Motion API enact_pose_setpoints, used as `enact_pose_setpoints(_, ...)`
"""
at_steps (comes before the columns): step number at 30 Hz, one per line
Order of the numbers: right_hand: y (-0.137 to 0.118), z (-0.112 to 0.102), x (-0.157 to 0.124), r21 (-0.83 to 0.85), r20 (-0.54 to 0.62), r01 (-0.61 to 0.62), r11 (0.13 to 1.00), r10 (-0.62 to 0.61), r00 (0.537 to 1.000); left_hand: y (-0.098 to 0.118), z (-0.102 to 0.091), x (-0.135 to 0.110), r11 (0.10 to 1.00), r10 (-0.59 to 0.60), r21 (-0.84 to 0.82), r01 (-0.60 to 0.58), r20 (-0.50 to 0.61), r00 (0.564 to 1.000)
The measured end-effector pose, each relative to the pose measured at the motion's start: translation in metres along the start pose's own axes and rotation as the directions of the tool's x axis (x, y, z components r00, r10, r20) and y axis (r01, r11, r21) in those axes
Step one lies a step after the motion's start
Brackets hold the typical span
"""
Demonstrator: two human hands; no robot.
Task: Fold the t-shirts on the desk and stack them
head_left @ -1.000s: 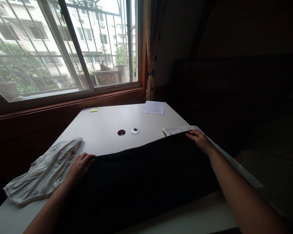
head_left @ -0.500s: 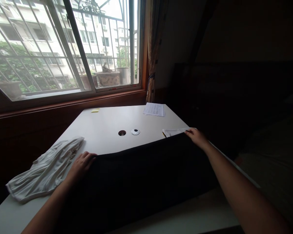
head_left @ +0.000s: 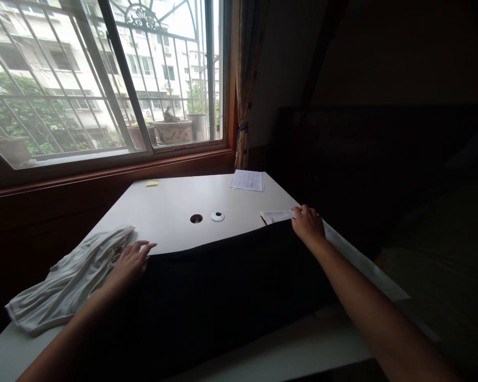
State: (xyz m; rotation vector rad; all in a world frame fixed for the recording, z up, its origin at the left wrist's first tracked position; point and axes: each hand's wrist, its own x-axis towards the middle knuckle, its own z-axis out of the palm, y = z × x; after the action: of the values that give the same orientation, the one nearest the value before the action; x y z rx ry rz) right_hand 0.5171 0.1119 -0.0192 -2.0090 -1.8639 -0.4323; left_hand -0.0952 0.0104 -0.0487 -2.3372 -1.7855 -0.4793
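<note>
A black cloth (head_left: 231, 297) lies folded across the near part of the white table (head_left: 175, 212), its far edge running slantwise between my hands. It is too dark to tell what kind of garment it is. My left hand (head_left: 131, 260) is at its far left corner, fingers apart and slightly raised. At the far right corner, my right hand (head_left: 308, 225) has its fingers curled over the edge of the cloth. A white piece of fabric (head_left: 276, 216) with a dark and yellow edge pokes out from beneath, close to my right fingers.
A crumpled white garment (head_left: 71, 281) lies on the table's left side. Toward the back are papers (head_left: 247, 180) and a yellow sticky note (head_left: 152, 183). A round hole (head_left: 196, 218) and its white cover (head_left: 217, 216) are mid-table. Beyond stands a barred window (head_left: 163, 79) beside a tied curtain (head_left: 242, 138).
My left fingers have lifted and spread off the edge of the cloth. The right hand has shifted a little left, its fingers more curled over the corner. The view has moved slightly.
</note>
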Motion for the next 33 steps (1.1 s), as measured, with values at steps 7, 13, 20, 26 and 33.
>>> enact_pose_setpoints(7, -0.055, 0.001, -0.044, 0.238, 0.222, 0.402, 0.884, -0.452, 0.864, 0.104, 0.004, 0.024, 0.961, 0.277, -0.063, -0.271, 0.156, 0.948)
enact_pose_setpoints(13, -0.034, 0.015, -0.046, 0.255, 0.392, 0.272, 0.928, -0.357, 0.848, 0.126, 0.030, 0.022, 0.986, 0.165, -0.077, -0.150, 0.234, 0.958)
enact_pose_setpoints(20, 0.012, 0.024, -0.026, 0.218, 0.409, 0.087, 0.972, -0.172, 0.896, 0.083, 0.023, 0.007, 0.997, 0.064, -0.051, -0.052, 0.274, 0.960)
enact_pose_setpoints(26, 0.022, 0.039, -0.029, 0.224, 0.317, 0.067, 0.972, -0.138, 0.938, 0.029, 0.020, -0.007, 0.998, -0.059, 0.007, 0.060, 0.269, 0.961)
enact_pose_setpoints(33, 0.031, 0.052, -0.027, 0.273, 0.206, 0.099, 0.957, -0.158, 0.966, -0.008, 0.025, -0.011, 0.988, -0.144, -0.012, 0.152, 0.258, 0.955)
